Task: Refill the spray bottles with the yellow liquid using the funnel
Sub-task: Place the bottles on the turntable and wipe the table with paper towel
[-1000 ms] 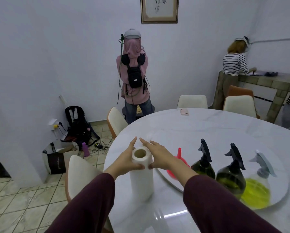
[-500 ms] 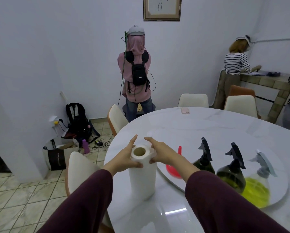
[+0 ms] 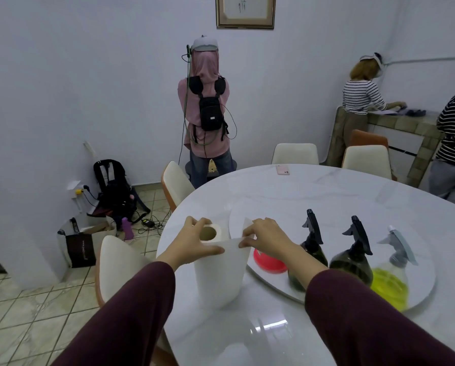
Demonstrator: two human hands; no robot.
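A white paper towel roll (image 3: 218,270) stands upright near the table's left edge. My left hand (image 3: 192,244) grips its top, thumb in front and fingers over the core. My right hand (image 3: 267,239) pinches the loose sheet end, pulled a little to the right of the roll. Behind my right wrist lies a red funnel (image 3: 270,261) on the round turntable (image 3: 421,283). Two dark green spray bottles (image 3: 312,249) (image 3: 353,262) and a clear spray bottle holding yellow liquid (image 3: 391,283) stand in a row on it.
The white marble table (image 3: 313,196) has a pink phone (image 3: 283,169) at its far edge. White chairs (image 3: 174,183) ring it. A person with a backpack (image 3: 207,114) stands beyond; two others work at a counter (image 3: 405,122) on the right. Bags (image 3: 115,191) lie on the floor.
My right hand has taken hold of the loose sheet end and drawn it to the right off the roll. My left hand has closed tighter on the roll's top.
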